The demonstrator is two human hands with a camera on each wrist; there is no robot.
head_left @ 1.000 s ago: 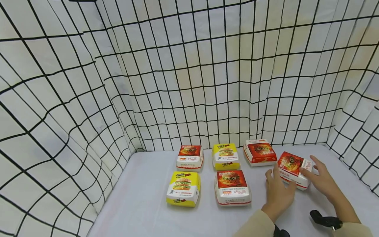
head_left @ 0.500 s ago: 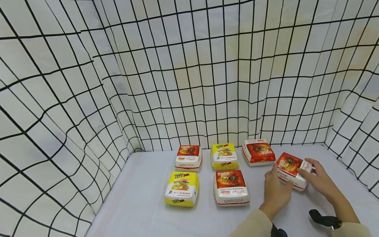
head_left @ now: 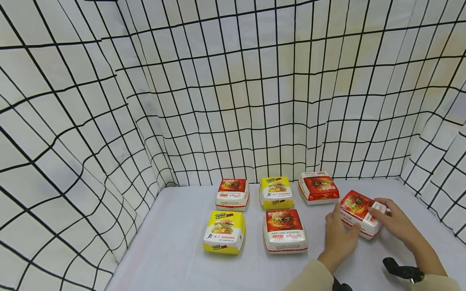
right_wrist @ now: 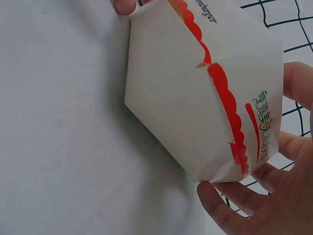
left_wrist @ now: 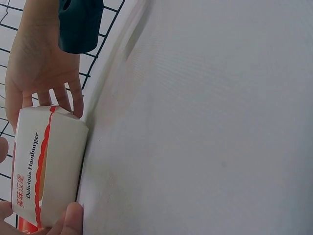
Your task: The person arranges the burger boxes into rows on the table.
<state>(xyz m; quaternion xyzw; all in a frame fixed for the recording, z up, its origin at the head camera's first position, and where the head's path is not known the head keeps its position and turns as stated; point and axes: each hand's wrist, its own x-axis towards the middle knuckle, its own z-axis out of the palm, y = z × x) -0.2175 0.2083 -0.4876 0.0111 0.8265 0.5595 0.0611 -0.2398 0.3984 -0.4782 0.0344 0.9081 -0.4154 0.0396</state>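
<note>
A red-and-white burger box (head_left: 361,213) sits at the right of the table in the head view, turned at an angle. My left hand (head_left: 339,238) grips its left end. On the opposite end, my right hand (head_left: 397,221) holds it, thumb on the lid and fingers round the far side. "Delicious Hamburger" is printed on the side of the box (left_wrist: 54,166) in the left wrist view. The right wrist view shows the box's plain lower wall and red scalloped lid edge, with right-hand fingers (right_wrist: 220,205) at a lower corner. Whether the base touches the table is unclear.
Left of the hands stand more burger boxes: a red one (head_left: 318,188), a yellow one (head_left: 276,193) and a red-and-white one (head_left: 232,195) behind, a yellow one (head_left: 223,232) and a red-and-white one (head_left: 285,231) in front. Black netting (head_left: 233,101) over white cloth surrounds the white table (head_left: 164,250).
The held burger box has shifted slightly toward me, and both hands have moved with it. My right fingers have closed in against its right end. The other boxes stay put.
</note>
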